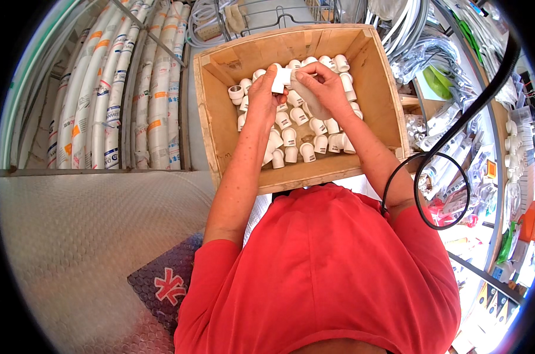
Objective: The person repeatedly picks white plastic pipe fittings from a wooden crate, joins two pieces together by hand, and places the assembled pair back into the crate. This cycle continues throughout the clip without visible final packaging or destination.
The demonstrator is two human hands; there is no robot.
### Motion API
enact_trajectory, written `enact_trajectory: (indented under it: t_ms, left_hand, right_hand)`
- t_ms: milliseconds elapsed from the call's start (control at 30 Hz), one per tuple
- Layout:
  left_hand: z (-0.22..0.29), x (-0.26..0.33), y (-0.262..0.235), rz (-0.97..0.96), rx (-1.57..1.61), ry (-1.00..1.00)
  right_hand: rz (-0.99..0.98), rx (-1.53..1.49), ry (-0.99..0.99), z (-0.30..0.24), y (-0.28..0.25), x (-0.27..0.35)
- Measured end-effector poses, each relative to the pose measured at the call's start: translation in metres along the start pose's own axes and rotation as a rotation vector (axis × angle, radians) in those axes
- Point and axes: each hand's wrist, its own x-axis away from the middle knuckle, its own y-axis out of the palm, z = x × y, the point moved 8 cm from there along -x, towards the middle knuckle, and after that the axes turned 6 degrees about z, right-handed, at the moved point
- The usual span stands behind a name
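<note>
Over a wooden box (219, 100), my left hand (264, 91) is closed around a white plastic pipe fitting (279, 81). My right hand (328, 88) grips a pale greyish cloth (308, 98), which hangs below its fingers and meets the fitting's right side. Many white elbow fittings (289, 137) lie loose in the box beneath both hands, some with an open end upward. Part of the held fitting is hidden by the fingers and the cloth.
Long wrapped pipes (159, 118) stand in a rack on the left. Bubble wrap (90, 236) covers a surface at lower left. A black cable (456, 127) loops past my right arm. Shelves of bagged parts (450, 177) line the right; a wire basket (273, 17) is behind the box.
</note>
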Motion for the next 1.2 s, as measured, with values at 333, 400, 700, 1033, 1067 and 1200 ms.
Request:
enact_trajectory:
  t_ms: [333, 400, 700, 1033, 1067, 1200]
  left_hand:
    - [0.02, 0.007, 0.009, -0.042, -0.191, 0.197]
    - [0.022, 0.008, 0.011, -0.044, -0.206, 0.218]
    - [0.027, 0.01, 0.016, -0.035, -0.282, 0.302]
    - [0.021, 0.006, 0.003, 0.01, -0.136, 0.171]
    - [0.021, 0.006, 0.001, 0.012, -0.114, 0.159]
    - [0.019, 0.006, 0.003, 0.029, -0.194, 0.137]
  right_hand:
    - [-0.165, -0.231, 0.376, 0.014, 0.004, 0.003]
    - [-0.182, -0.203, 0.416, 0.016, 0.002, 0.004]
    - [-0.13, -0.126, 0.145, 0.014, -0.002, -0.002]
    - [-0.022, 0.472, -0.183, -0.038, 0.007, 0.015]
    - [-0.04, 0.54, -0.221, -0.042, 0.01, 0.017]
    - [-0.037, 0.598, -0.372, -0.042, 0.008, 0.016]
